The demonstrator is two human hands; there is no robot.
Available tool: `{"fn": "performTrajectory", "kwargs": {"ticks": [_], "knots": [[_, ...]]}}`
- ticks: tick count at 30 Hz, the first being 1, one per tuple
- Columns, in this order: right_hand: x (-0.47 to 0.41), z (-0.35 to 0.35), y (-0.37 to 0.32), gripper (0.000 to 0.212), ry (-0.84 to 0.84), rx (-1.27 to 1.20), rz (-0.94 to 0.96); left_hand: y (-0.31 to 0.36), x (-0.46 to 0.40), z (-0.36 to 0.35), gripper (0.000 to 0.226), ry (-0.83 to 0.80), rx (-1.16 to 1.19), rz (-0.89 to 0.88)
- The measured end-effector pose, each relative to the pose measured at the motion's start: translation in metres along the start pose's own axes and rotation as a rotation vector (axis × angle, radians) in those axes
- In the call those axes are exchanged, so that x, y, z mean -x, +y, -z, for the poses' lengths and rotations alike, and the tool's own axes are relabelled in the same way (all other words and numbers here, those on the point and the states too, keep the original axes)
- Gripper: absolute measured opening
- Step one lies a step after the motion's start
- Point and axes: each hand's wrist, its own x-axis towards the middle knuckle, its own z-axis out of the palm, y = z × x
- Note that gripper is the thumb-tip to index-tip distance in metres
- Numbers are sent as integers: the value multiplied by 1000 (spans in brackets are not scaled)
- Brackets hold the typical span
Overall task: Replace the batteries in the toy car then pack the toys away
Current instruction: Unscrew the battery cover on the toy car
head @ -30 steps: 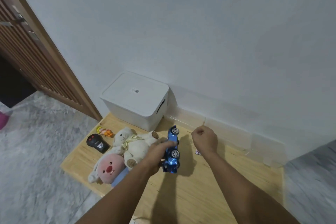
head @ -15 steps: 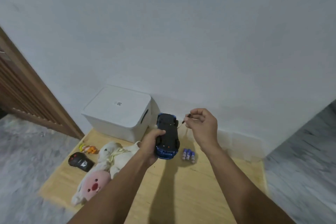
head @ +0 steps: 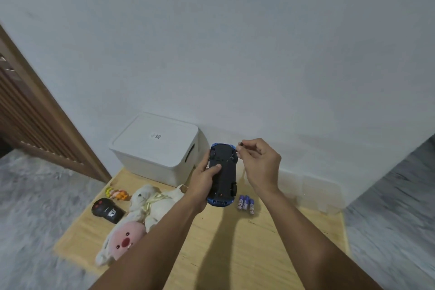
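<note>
- Pale wooden counter [head: 235, 254] carries one white lidded plastic box [head: 155, 148], three purple batteries [head: 246, 204], two plush toys.
- Left hand [head: 202, 181] grips one upturned blue toy car [head: 222, 174], raised above the counter.
- Right hand [head: 260, 165] pinches a thin tool at its underside.

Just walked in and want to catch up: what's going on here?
A person holds a blue toy car upside down in the left hand. The right hand pinches a thin tool at its underside. Spare batteries lie on the wooden board; the storage box is closed.
</note>
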Motion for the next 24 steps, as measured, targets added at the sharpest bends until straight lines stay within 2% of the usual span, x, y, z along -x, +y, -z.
{"fn": "performTrajectory", "kwargs": {"ticks": [10,16,24], "knots": [[-1,-1,0,25,-26,49,46,0,1,0,47,-6,0,-1],[-2,0,3,11,-24,63,56,1,1,0,48,-10,5,3],[-4,0,4,11,-93,116,65,0,1,-1,47,-1,-9,-1]]}}
